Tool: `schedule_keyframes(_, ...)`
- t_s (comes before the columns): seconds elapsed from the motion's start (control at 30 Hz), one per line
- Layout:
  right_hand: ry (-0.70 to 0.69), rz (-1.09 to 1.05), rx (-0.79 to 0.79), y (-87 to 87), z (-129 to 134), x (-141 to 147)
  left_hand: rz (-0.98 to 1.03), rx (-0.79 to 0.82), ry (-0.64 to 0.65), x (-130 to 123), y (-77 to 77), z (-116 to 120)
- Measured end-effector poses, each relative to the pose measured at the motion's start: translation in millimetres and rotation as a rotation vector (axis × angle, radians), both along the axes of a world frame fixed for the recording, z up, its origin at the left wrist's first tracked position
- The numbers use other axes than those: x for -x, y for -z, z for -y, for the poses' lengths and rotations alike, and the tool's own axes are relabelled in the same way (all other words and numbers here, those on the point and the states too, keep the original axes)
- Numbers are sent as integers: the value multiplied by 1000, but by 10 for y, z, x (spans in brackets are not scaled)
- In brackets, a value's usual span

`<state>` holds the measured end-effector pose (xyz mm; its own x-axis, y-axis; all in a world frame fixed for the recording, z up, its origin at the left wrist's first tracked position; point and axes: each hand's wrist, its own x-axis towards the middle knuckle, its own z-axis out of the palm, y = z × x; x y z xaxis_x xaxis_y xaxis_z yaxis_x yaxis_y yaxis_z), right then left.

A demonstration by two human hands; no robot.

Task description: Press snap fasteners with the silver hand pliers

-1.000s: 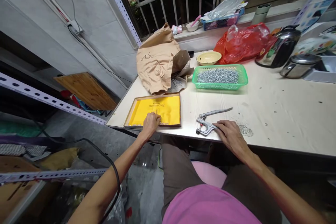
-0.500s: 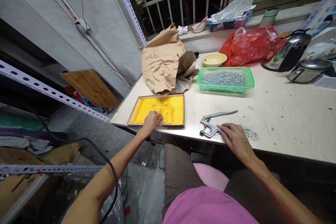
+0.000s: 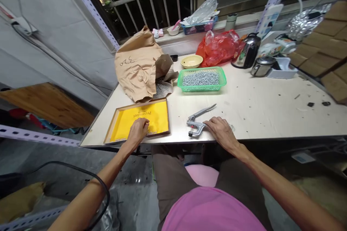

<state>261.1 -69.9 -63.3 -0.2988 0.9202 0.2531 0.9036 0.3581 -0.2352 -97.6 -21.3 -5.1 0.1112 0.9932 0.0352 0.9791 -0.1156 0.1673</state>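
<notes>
My left hand (image 3: 138, 130) is over the near side of a shallow tray (image 3: 168, 117) lined with a yellow printed sheet (image 3: 126, 121). Its fingers are curled together; anything between them is too small or hidden to make out. Tiny light-coloured pieces lie along the tray's near edge. My right hand (image 3: 222, 133) has its fingers closed on the lower handle of grey hand pliers (image 3: 200, 127), which look like snap-fastener pliers. They lie on the table near its front edge, their long upper handle spread away.
A green basket (image 3: 221, 83) full of small silvery metal pieces stands behind the pliers. Further back are a brown paper bag (image 3: 138, 68), a cream bowl (image 3: 192, 61), a red plastic bag (image 3: 217, 48), a kettle (image 3: 248, 52) and a metal pot (image 3: 262, 66).
The camera view has swung right, showing more of the table's right side. My left fingers have come slightly up from the small pieces in the tray. The right hand remains on the pliers.
</notes>
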Motion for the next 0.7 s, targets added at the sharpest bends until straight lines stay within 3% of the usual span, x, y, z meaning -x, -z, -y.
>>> schedule_keyframes(0.13, 11, 32, 24, -6, -70, -64, 262, -12, -18, -393, -91, 90)
schedule_keyframes(0.37, 12, 9, 75, 13, -144, -116, 944, 341, -68, -1250, -74, 151)
schedule_keyframes(0.5, 20, -19, 89, 22, -198, -178, 1053, 419, -80, -1502, 6, 114)
schedule_keyframes(0.7, -10, -83, 115, 58, -302, -266, 1086, 446, -159, -1585, 157, 38)
